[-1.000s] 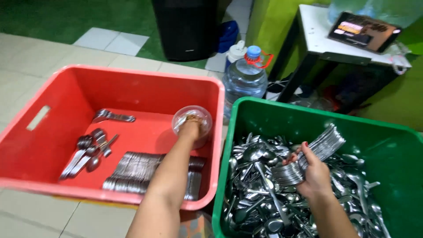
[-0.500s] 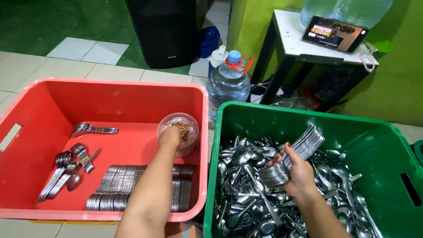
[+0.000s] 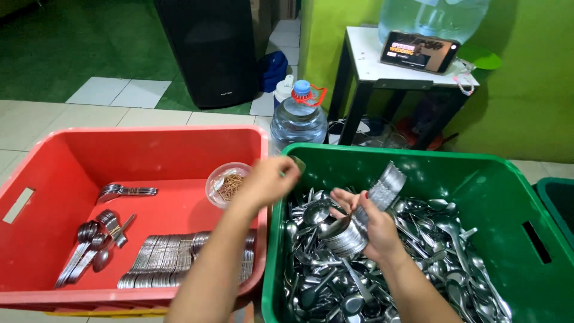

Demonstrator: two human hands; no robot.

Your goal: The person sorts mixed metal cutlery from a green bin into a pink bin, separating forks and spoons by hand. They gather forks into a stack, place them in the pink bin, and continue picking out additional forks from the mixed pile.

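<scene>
Spoon bundle gripped in right hand, left hand raised, fingers pinched

Back room or service corner of a home or small eatery, not a fitted workplace. Tiled floor in pale squares beside green ones, lime-green painted wall. No bench or sink: two plastic crates set straight on the floor, a red crate with rows of stacked spoons and a green crate heaped with loose steel cutlery, far more than one household's worth. Behind them a big black speaker, a small water bottle, a large water jug on a white side table, a phone propped there with its screen lit.
</scene>
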